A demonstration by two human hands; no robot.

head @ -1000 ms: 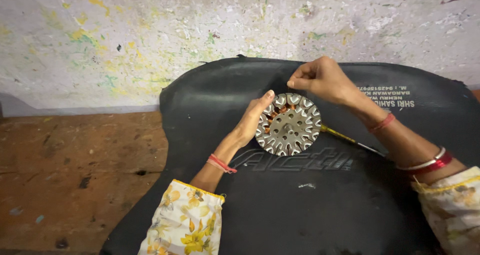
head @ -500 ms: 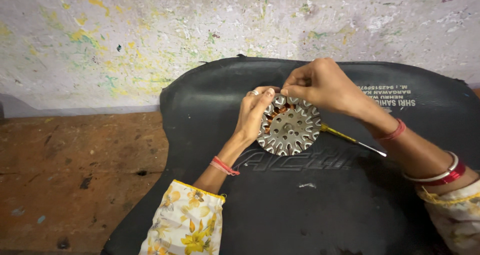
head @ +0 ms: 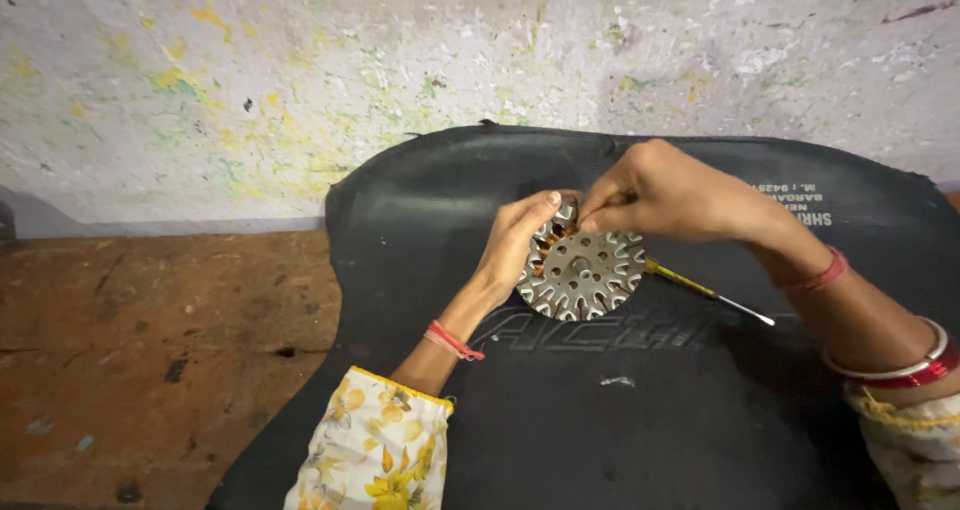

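L hand (head: 520, 242) cups left rim of round metal stator (head: 585, 275), fingers curled on its edge, holding it tilted up off black rubber sheet (head: 620, 420). R hand (head: 670, 192) over stator's top edge, fingers pinched narrow at the slots; what they pinch too small to tell. Stator sits mid-sheet, copper windings showing at upper left. Yellow-handled screwdriver (head: 705, 292) lies on sheet just right of stator. Paint-flecked wall (head: 300, 80) behind, brown floor (head: 140, 360) left

Paint-flecked pale wall (head: 300, 90) behind worn brown wooden surface (head: 150, 350) under black rubber mat (head: 650, 420)
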